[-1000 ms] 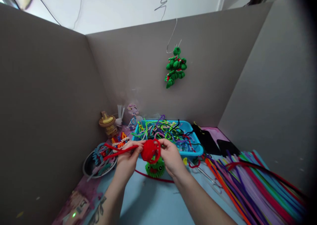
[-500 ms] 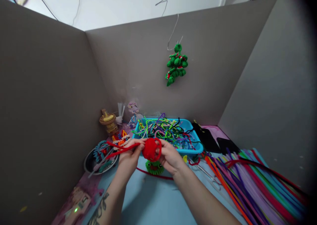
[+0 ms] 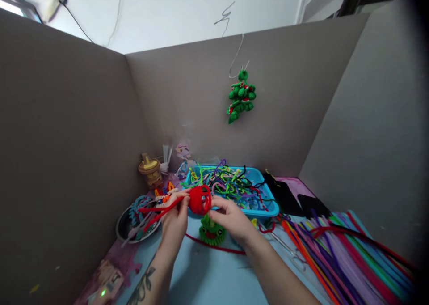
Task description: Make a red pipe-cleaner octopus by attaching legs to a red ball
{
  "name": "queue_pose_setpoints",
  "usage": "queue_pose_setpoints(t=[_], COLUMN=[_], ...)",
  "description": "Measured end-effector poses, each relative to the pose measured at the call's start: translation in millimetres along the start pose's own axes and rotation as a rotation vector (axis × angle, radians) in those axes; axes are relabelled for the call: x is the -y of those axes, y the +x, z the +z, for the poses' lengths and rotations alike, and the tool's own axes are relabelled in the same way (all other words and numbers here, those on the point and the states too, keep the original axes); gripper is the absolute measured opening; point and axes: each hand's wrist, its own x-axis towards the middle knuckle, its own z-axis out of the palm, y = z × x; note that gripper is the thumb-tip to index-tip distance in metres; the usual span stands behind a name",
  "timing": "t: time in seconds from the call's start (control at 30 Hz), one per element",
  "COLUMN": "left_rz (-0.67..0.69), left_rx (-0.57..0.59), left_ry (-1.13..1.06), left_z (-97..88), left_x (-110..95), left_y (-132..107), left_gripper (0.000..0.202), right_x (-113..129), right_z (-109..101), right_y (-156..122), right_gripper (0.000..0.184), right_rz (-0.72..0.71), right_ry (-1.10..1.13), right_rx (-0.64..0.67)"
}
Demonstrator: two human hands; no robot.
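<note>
Left grip (image 3: 175,213) pinches red coil (image 3: 195,201) jutting rightward.

Green ornament (image 3: 241,100) — hung high; brown cup (image 3: 151,174) — lidded

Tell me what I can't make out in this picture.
All in the head view:
Red wound piece: its far side, turned away, and what the left hand covers.
Green figure: part of its top, behind the right hand.
Blue tray: most of its bottom, under tangled strands.
Bundle at right: some ends, lost in the dark edge.
Device with green light: details, too blurred.
</note>
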Motion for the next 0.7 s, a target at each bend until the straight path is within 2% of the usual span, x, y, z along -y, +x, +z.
queue_pose_setpoints(t=[0.07, 0.1, 0.2, 0.27, 0.4, 0.5, 0.6, 0.7], left_rz=[0.03, 0.039, 0.048, 0.044, 0.023, 0.031, 0.093, 0.132], left_rx=[-0.008, -0.006, 0.008, 0.023, 0.028, 0.043, 0.091, 0.165], left_ry=[0.035, 0.038, 0.023, 0.026, 0.035, 0.053, 0.061, 0.014], left_z=[0.4, 0.7, 1.7, 2.0, 2.1, 3.9, 7.1, 9.1], left_x=[-2.1, -3.0, -4.2, -3.7, -2.9, -2.6, -1.2, -0.5], left_y=[-2.1, -3.2, -5.5, -5.9, -5.7, -6.7, -8.8, -10.2], left_gripper=[0.017, 0.017, 0.016, 0.017, 0.019, 0.019, 0.015, 0.011], right_x=[4.0, 4.4, 0.3, -4.3, -10.4, -9.4, -3.4, 4.0], right_z=[-3.8, -4.9, -4.9, -3.0, -0.1, 0.6, -0.8, -6.8], right_y=[-1.8, -2.5, -3.8, -4.1, -5.2, -7.2, -9.1, -9.6], right_gripper=[0.02, 0.022, 0.023, 0.023, 0.015, 0.014, 0.015, 0.014], right_rz=[-0.05, -0.05, -0.077, -0.192, -0.472, -0.564, -0.575, -0.468], right_ry=[-0.169, -0.235, -0.387, -0.451, -0.543, -0.635, -0.585, -0.364], right_rx=[0.052, 0.033, -0.191, -0.281, -0.251, -0.285, -0.274, -0.409])
